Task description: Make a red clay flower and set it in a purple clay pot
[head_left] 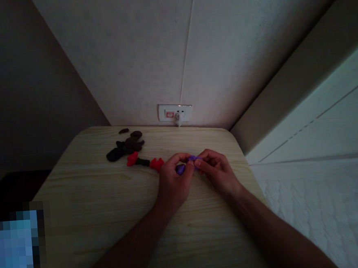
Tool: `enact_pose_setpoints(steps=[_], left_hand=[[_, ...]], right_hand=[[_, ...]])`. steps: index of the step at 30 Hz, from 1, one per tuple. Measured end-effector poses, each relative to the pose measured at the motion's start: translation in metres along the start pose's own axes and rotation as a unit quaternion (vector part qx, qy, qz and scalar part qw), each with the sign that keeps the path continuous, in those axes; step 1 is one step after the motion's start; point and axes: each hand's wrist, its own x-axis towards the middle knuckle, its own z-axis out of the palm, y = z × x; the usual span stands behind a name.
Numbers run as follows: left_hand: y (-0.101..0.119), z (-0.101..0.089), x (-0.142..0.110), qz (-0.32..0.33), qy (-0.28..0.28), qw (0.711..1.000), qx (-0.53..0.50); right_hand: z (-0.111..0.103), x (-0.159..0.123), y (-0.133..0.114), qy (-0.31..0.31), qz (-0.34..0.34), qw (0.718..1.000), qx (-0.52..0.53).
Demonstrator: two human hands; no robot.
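Through the feed I see the small purple piece [194,158] just below the frame's centre, pinched between the fingertips of the left hand [174,183] and right hand [221,174], neither clearly nearer, its long axis seemingly crosswise. I can't tell whether the left hand also grips the purple lump [180,169] beside it. The pale wooden tabletop [111,212] meets a wall [131,64] above, with quilted white material [319,214] lower right.

Purple piece [193,158] partly behind fingers [180,156]; 2 forearms [128,244] cut off.
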Motion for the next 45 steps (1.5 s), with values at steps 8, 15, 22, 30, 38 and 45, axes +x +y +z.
enact_pose_setpoints(steps=[8, 15, 22, 30, 38, 45], left_hand=[[-0.002, 0.001, 0.002, -0.031, -0.030, 0.996, -0.074], [0.001, 0.000, 0.003, -0.009, -0.018, 0.998, -0.058], [0.000, -0.004, 0.003, 0.028, -0.005, 1.000, 0.006], [-0.001, 0.004, 0.001, -0.039, -0.023, 0.998, -0.032], [-0.003, 0.001, 0.001, -0.033, 0.003, 0.999, -0.001], [-0.006, -0.002, 0.003, -0.018, -0.013, 1.000, -0.008]], right_hand=[[-0.005, 0.004, -0.009, -0.019, 0.007, 0.999, -0.026], [-0.005, 0.005, -0.013, -0.041, 0.022, 0.998, -0.035], [-0.004, 0.004, -0.011, -0.048, 0.027, 0.998, -0.038], [-0.004, 0.002, -0.001, 0.035, -0.027, 0.999, -0.025], [0.000, 0.000, -0.008, 0.038, -0.045, 0.995, -0.078], [-0.002, 0.001, -0.007, 0.008, -0.003, 0.999, -0.047]])
